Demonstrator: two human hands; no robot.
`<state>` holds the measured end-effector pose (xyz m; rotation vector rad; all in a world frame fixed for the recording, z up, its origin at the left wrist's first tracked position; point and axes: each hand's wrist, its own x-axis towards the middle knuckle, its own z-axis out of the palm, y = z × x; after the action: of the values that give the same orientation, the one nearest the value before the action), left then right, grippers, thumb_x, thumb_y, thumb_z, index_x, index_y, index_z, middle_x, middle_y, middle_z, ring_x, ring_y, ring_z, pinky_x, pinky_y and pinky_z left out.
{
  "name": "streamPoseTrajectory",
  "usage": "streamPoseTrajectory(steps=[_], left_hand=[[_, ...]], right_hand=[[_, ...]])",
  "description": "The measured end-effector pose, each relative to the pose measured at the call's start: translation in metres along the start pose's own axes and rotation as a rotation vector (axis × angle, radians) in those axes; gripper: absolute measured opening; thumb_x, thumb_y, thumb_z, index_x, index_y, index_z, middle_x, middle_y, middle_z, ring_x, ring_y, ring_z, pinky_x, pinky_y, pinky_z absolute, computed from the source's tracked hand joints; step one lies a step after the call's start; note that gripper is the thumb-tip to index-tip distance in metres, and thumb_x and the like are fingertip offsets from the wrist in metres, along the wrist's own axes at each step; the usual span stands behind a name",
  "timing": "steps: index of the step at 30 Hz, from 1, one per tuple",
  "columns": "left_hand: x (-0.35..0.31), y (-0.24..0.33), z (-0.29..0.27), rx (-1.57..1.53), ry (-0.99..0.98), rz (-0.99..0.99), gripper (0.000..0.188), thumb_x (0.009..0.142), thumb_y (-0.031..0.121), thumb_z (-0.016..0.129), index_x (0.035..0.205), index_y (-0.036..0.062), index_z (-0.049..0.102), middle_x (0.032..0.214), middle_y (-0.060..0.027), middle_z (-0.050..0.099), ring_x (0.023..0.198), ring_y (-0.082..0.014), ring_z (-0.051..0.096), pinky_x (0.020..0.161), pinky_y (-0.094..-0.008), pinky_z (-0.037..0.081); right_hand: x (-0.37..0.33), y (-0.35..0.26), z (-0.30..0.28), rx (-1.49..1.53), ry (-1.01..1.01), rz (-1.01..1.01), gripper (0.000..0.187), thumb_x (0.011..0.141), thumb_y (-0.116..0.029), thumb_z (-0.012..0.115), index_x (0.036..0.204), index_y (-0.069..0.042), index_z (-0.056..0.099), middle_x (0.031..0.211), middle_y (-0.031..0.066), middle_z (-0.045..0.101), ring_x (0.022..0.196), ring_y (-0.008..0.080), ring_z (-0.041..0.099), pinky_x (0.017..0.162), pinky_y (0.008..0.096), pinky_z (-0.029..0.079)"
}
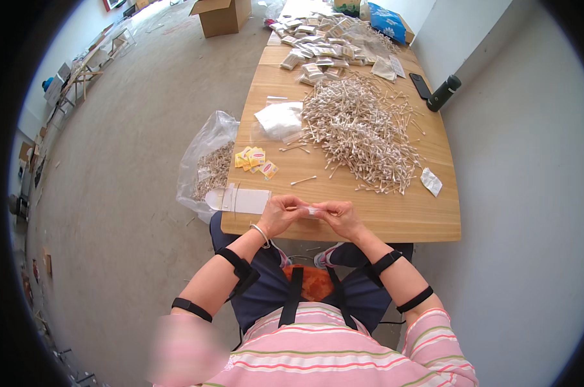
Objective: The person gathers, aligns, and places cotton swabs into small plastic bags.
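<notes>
Pinching small, shiny whitish packet (312, 211) between fingertips of left hand (280, 215) and right hand (341, 218), at near edge of light-brown wooden counter (382, 216). Just beside left hand: flat white strip with rounded end (252, 201). Beyond: small yellow-and-white paper cards (256, 157), lone white-tipped cotton swab (303, 180), large heap of loose swabs (363, 132). Farther right: creased white slip (431, 182).

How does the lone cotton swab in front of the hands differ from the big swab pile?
The lone swab lies by itself; the swab pile is a dense, crisscrossed heap. The lone swab is nearer the left hand; the swab pile spreads farther right. Both lie on the wooden table and show white tips.
</notes>
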<state>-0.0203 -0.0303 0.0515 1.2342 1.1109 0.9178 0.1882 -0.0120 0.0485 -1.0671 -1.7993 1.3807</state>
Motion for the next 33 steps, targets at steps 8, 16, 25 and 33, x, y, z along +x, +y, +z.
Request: streamPoseTrajectory(steps=[8, 16, 25, 33], left_hand=[[0.002, 0.003, 0.003, 0.182, 0.015, 0.011, 0.014, 0.085, 0.013, 0.067, 0.085, -0.0013, 0.065, 0.074, 0.0008, 0.062, 0.069, -0.0032, 0.053, 0.060, -0.0194, 0.044], [0.011, 0.003, -0.001, 0.014, -0.047, -0.154, 0.016, 0.085, 0.015, 0.067, 0.083, -0.0001, 0.062, 0.073, 0.0023, 0.059, 0.068, -0.0038, 0.050, 0.061, -0.0190, 0.042], [-0.001, 0.011, 0.008, 0.730, 0.152, 0.678, 0.006, 0.079, 0.006, 0.065, 0.084, 0.0064, 0.063, 0.086, -0.0042, 0.063, 0.081, -0.0183, 0.061, 0.070, -0.0318, 0.051], [-0.013, 0.027, 0.001, 1.191, 0.100, 0.943, 0.018, 0.070, 0.010, 0.062, 0.088, 0.0106, 0.063, 0.090, -0.0004, 0.062, 0.083, -0.0183, 0.060, 0.073, -0.0315, 0.049]], right_hand=[[-0.001, 0.005, 0.009, 0.221, 0.033, 0.101, 0.016, 0.086, -0.012, 0.062, 0.096, -0.001, 0.067, 0.084, 0.0014, 0.066, 0.073, 0.0049, 0.055, 0.065, 0.0216, 0.045], [0.010, 0.012, 0.008, 0.266, 0.004, 0.131, 0.007, 0.086, -0.009, 0.058, 0.086, -0.001, 0.059, 0.075, 0.0003, 0.057, 0.069, 0.0094, 0.052, 0.063, 0.0253, 0.044], [-0.003, -0.015, -0.004, -0.636, 0.185, -0.547, 0.009, 0.076, -0.003, 0.063, 0.085, -0.005, 0.061, 0.084, 0.0074, 0.059, 0.080, 0.0234, 0.059, 0.068, 0.0325, 0.049], [-0.005, -0.034, -0.006, -1.048, 0.205, -0.793, 0.017, 0.067, -0.009, 0.061, 0.084, -0.008, 0.060, 0.086, 0.0026, 0.057, 0.082, 0.0192, 0.059, 0.069, 0.0312, 0.050]])
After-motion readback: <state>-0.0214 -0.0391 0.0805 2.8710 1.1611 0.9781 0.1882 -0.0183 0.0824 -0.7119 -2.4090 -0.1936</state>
